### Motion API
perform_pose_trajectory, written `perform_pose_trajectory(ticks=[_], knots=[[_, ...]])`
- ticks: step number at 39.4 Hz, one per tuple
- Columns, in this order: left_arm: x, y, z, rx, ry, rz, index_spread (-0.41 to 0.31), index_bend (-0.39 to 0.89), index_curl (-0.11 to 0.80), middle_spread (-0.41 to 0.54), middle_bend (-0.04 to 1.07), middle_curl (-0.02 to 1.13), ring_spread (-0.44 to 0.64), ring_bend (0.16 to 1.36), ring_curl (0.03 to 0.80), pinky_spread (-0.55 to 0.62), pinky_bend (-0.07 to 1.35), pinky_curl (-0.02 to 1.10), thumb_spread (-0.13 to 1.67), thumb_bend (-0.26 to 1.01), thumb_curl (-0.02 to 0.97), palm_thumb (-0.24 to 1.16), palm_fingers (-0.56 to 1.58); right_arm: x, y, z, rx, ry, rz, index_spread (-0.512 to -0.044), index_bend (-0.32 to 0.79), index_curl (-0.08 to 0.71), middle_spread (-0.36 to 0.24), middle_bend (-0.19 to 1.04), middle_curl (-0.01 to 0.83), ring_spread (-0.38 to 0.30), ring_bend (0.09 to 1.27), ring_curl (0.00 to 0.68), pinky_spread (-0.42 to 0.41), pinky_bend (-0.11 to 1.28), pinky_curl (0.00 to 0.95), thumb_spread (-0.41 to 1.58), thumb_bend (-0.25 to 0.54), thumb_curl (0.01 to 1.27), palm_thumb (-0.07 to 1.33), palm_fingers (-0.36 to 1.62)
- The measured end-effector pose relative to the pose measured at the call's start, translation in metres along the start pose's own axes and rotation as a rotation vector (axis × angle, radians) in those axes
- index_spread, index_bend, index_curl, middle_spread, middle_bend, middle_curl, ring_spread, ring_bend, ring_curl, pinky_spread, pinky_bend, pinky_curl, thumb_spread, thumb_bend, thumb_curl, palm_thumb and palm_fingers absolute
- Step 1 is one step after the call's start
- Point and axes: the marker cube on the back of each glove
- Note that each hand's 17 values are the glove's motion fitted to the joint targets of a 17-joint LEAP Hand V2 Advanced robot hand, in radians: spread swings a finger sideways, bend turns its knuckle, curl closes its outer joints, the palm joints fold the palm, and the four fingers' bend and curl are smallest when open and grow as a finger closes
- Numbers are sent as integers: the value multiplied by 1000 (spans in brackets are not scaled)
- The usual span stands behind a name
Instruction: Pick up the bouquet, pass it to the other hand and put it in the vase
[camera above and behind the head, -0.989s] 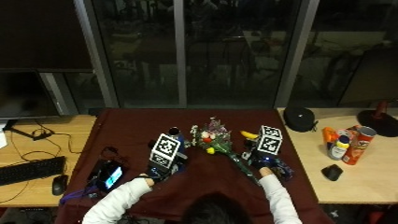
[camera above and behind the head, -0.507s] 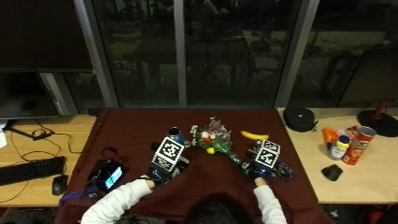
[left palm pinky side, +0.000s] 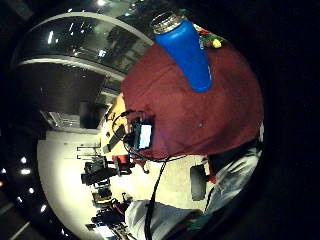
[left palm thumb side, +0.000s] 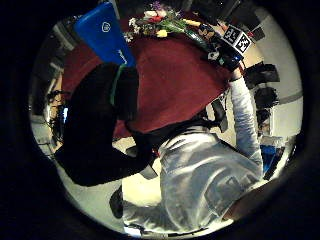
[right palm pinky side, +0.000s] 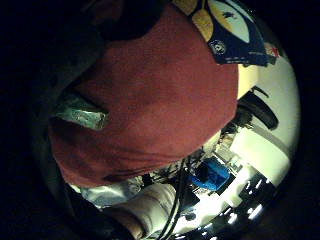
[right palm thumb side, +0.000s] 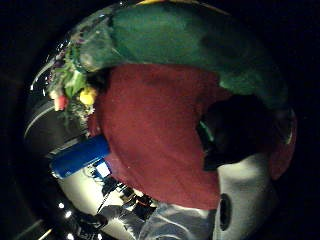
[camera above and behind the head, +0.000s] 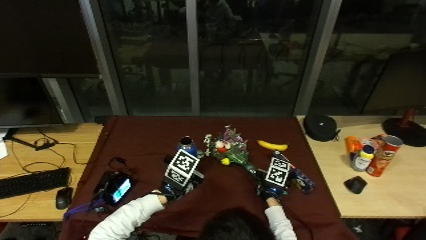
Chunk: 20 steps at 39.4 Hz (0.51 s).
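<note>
Reaching: right hand (camera above and behind the head: 273, 189) is closing over the bouquet (camera above and behind the head: 229, 151) stem, grip unclear.
Waiting: left hand (camera above and behind the head: 174, 186) is hovering beside the vase (camera above and behind the head: 187, 146), fingers unseen.
Remaining: lifting, passing, placing.

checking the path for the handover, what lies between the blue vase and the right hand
In the outside view, the bouquet lies on the maroon cloth between the blue vase and the right hand, flower heads toward the vase, stems toward the hand.

The bouquet (camera above and behind the head: 229, 150) lies flat on the dark red tablecloth near the table's middle, its red, yellow and purple blooms pointing far-left and its green-wrapped stems trailing near-right. The blue vase (camera above and behind the head: 187, 148) stands upright just to its left.
</note>
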Motion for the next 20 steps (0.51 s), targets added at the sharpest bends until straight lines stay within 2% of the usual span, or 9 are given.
perform_pose_trajectory(ticks=[3, 4, 6, 7, 10, 13, 20], knots=[[2, 0, 2, -16, 5, 10, -76, 181, 395, 77, 186, 378, 300, 344, 263, 352, 173, 251, 1245, -15, 315, 345, 422, 4, 8, -8, 52, 65, 73, -159, 151, 90, -44, 473, 442, -103, 718, 357, -27, 726, 334, 1048, 60, 384, 750, 663], [2, 0, 3, -21, 7, 13, -76, 181, 395, 80, 186, 378, 301, 344, 263, 352, 173, 252, 1245, -15, 316, 345, 421, 3, 8, -9, 61, 59, 72, -179, 194, 112, -53, 478, 447, -118, 716, 357, -75, 721, 333, 1053, 74, 388, 783, 793], [2, 0, 4, -26, 10, 16, -76, 181, 396, 82, 186, 377, 301, 344, 264, 352, 173, 253, 1245, -15, 316, 344, 421, -1, 5, -9, 70, 23, 44, -199, 203, 140, -74, 484, 452, -136, 715, 354, -124, 685, 317, 1053, 86, 393, 827, 928], [2, 0, 4, -28, 11, 17, -76, 181, 396, 82, 187, 377, 302, 344, 264, 352, 172, 253, 1245, -15, 316, 344, 421, -1, 4, -9, 69, 10, 36, -197, 168, 139, -76, 448, 439, -141, 686, 343, -129, 684, 316, 1052, 78, 391, 826, 877], [2, 0, 5, -35, 11, 19, -76, 180, 397, 84, 187, 377, 303, 344, 265, 353, 172, 254, 1245, -15, 317, 344, 421, -2, 1, -10, 65, -2, 26, -216, 242, 200, -98, 443, 454, -156, 670, 365, -176, 619, 321, 1059, 97, 399, 889, 1015], [1, -1, 9, -47, 16, 21, -76, 181, 398, 85, 188, 377, 303, 341, 266, 353, 172, 256, 1245, -15, 318, 344, 420, -4, 0, -10, 59, -2, 12, -224, 252, 239, -117, 416, 460, -167, 635, 376, -204, 581, 332, 1085, 110, 404, 930, 1039], [-4, -3, 13, -102, -1, 28, -76, 180, 400, 86, 188, 376, 303, 339, 270, 353, 172, 258, 1246, -15, 319, 344, 420, -1, -11, -10, 3, 68, 61, -237, 242, 306, -140, 322, 457, -193, 556, 389, -219, 526, 345, 1147, 128, 416, 996, 1066]])
